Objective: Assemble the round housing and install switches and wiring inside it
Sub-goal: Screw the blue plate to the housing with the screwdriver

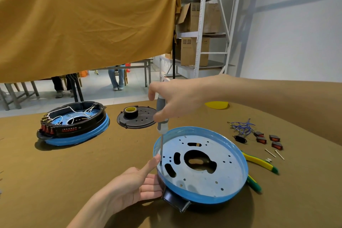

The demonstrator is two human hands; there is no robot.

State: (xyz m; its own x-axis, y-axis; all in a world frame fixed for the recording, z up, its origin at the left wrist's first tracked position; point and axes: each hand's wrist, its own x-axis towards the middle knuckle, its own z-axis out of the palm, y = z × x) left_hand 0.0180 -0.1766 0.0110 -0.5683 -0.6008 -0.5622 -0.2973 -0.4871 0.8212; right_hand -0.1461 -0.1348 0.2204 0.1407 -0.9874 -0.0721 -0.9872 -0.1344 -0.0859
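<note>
Fingers (162,114) of the right hand (177,98) grip a screwdriver (161,116) upright in the round housing (200,164); left hand (137,185) steadies its rim, fingers straight; a screw is likely being driven, needing steady downward turning

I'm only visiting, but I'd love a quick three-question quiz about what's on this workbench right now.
1. True or false: the right hand grips a screwdriver standing nearly upright.
2. Where does the tape roll sit? A) on the black disc B) inside the near housing C) beside the pliers
3. Fill in: the left hand steadies the near housing at its ____ edge.

Key: 1 true; 2 A; 3 left. The loose switches and wire bundle lie to the right, not yet installed.
</note>
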